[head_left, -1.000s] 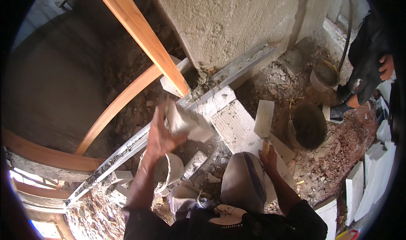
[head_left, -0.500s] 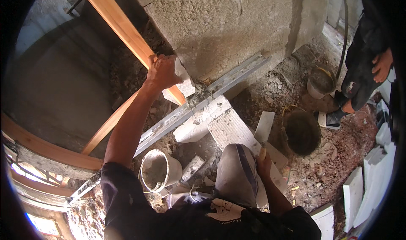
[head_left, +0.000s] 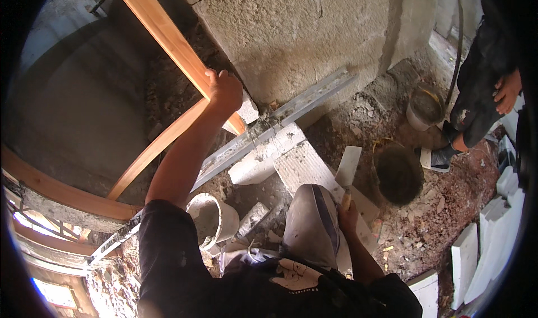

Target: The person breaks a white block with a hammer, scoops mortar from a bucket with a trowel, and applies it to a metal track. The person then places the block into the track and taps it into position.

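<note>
My left hand [head_left: 226, 92] is curled at the right edge of a long wooden beam [head_left: 165, 40], with a fingertip against it and the other fingers partly hidden. A white block [head_left: 247, 109] stands beside that hand. Low at the right, my right hand [head_left: 348, 217] is closed round the wooden handle of a flat tool with a broad rectangular blade [head_left: 348, 164]. The blade lies next to a long white block [head_left: 305, 169] in front of my knee. A grey metal straightedge [head_left: 305, 106] runs diagonally past the foot of the beam, along another white block [head_left: 260, 164].
A white bucket [head_left: 212, 220] stands left of my knee. A dark bucket [head_left: 399, 175] and a smaller pail [head_left: 424, 107] are at the right, near a person [head_left: 485, 88]. White slabs [head_left: 496, 236] lie at the far right. A rough plastered wall [head_left: 302, 37] rises ahead.
My left hand has shifted slightly right along the beam's edge, and its fingers are more curled. The right hand with the flat tool stays almost in place.
</note>
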{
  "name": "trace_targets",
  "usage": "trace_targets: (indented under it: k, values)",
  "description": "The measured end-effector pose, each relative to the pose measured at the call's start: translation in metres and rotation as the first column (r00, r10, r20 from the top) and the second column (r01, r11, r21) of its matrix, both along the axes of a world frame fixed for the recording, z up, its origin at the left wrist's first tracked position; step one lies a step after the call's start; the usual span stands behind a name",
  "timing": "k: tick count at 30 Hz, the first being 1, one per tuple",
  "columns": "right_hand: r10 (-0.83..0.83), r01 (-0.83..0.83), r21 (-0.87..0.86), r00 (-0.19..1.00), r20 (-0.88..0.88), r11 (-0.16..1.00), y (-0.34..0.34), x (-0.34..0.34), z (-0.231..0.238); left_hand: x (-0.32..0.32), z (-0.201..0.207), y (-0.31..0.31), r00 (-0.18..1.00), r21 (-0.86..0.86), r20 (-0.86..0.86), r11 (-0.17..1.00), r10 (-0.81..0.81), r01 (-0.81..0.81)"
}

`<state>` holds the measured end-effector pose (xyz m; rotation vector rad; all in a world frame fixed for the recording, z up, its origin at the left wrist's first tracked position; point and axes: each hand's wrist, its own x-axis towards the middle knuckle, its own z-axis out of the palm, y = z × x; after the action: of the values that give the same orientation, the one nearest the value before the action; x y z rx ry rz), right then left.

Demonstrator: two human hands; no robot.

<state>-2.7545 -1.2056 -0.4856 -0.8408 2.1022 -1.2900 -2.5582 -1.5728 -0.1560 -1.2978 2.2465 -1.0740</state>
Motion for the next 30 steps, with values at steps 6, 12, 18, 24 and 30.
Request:
trace_targets:
  k: [6,12,18,24,30]
  values:
    - [0.032,-0.042,-0.178,0.998,-0.062,0.983,-0.037,-0.02,0.033,-0.003,-0.014,0.001,1.0,-0.032,-0.001,0.999,0.025,-0.025]
    - [0.126,0.038,-0.28,0.829,0.545,0.959,-0.083,0.006,0.094,-0.002,-0.022,-0.008,1.0,-0.018,-0.003,0.999,0.03,-0.03]
    - [0.349,-0.112,-0.381,0.686,0.638,0.918,-0.122,0.072,0.128,0.011,-0.032,-0.024,0.994,-0.117,-0.091,0.992,-0.063,0.052]
    - [0.382,-0.126,-0.381,0.56,0.735,0.916,-0.155,0.109,0.14,0.015,-0.02,-0.029,0.989,0.056,-0.15,0.998,-0.016,0.024]
    - [0.372,-0.031,-0.446,0.604,0.705,0.895,-0.179,0.134,0.13,0.012,-0.014,-0.023,0.993,0.054,-0.113,0.998,-0.024,0.031]
